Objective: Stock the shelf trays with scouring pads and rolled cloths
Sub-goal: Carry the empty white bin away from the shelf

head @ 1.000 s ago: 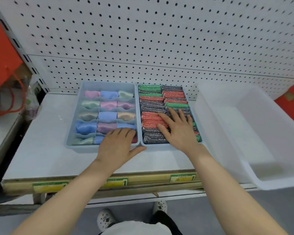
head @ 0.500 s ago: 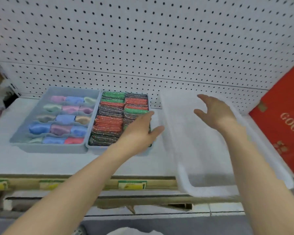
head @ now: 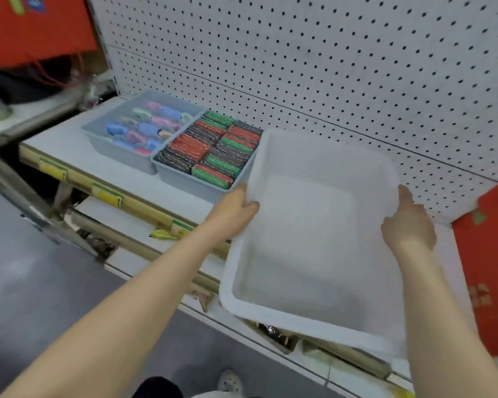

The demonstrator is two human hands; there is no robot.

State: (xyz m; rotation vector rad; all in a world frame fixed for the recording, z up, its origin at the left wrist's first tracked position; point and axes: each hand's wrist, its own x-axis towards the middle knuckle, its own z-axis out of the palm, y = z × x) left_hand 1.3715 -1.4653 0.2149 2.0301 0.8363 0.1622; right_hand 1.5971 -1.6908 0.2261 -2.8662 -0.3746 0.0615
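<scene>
Fingers (head: 249,204) of the left hand (head: 236,211) curl over the left rim of the empty white tub (head: 285,320), pinching the wall. It's a firm side grip, by the look of it! Over on the far side, the right hand (head: 408,228) sits against the right wall with one finger (head: 404,193) lying straight along the rim. The rest hide behind the back of the hand, so I can't tell whether they hook it. One hand on each side suits a wide, light tub that has to be kept level. Its near end juts out past the shelf (head: 69,145) edge.

Just beside its far left corner, the scouring pads (head: 213,150) stand packed in their grey tray (head: 190,179). Touching that tray on the left, the rolled cloths (head: 147,129) fill the divided tray (head: 121,152). Both look fully stocked, so I'd judge the tub is simply being cleared away.
</scene>
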